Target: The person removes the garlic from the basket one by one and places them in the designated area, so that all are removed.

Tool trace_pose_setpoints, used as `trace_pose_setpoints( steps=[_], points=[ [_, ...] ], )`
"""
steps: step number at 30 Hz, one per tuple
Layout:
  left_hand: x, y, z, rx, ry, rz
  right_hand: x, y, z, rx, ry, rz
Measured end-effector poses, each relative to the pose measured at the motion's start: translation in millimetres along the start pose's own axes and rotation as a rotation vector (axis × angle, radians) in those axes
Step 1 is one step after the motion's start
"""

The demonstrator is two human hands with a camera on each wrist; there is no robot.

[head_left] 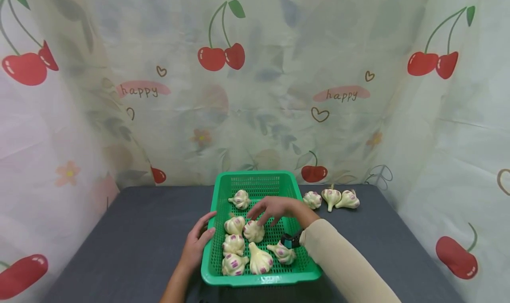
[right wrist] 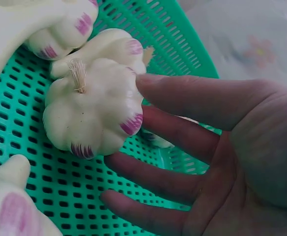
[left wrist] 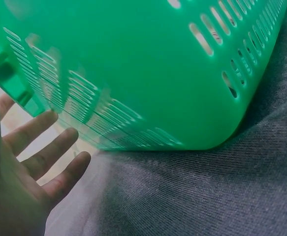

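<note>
A green plastic basket (head_left: 260, 278) holds several garlic bulbs. My left hand (head_left: 196, 240) is at its left rim; in the left wrist view the extended fingers (left wrist: 49, 156) lie beside the outer wall (left wrist: 133, 73). Over the middle of the basket, my right hand (head_left: 275, 207) reaches down with spread fingers beside a garlic bulb (head_left: 254, 231). In the right wrist view the thumb (right wrist: 182, 96) appears to touch this bulb (right wrist: 91, 110), while the other fingers are nearly straight around its side, not closed on it.
Outside the basket, three garlic bulbs (head_left: 331, 198) lie to the right on the dark tabletop (head_left: 159, 223). One bulb (head_left: 241, 200) sits toward the basket's far end. Printed curtains (head_left: 263, 99) enclose the back and sides.
</note>
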State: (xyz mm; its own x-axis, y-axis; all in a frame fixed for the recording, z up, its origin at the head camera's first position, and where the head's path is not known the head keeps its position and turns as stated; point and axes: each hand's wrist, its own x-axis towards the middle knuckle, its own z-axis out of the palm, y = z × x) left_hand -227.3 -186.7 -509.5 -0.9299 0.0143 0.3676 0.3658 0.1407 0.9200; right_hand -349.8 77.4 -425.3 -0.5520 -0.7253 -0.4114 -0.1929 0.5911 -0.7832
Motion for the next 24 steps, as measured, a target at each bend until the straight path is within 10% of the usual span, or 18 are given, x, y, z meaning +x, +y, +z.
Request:
trace_pose_setpoints(
  steps=[24],
  points=[
    [0.0, -0.7, 0.0, -0.017, -0.001, -0.01, 11.5, -23.4, 27.5, -0.184, -0.195, 0.045]
  ],
)
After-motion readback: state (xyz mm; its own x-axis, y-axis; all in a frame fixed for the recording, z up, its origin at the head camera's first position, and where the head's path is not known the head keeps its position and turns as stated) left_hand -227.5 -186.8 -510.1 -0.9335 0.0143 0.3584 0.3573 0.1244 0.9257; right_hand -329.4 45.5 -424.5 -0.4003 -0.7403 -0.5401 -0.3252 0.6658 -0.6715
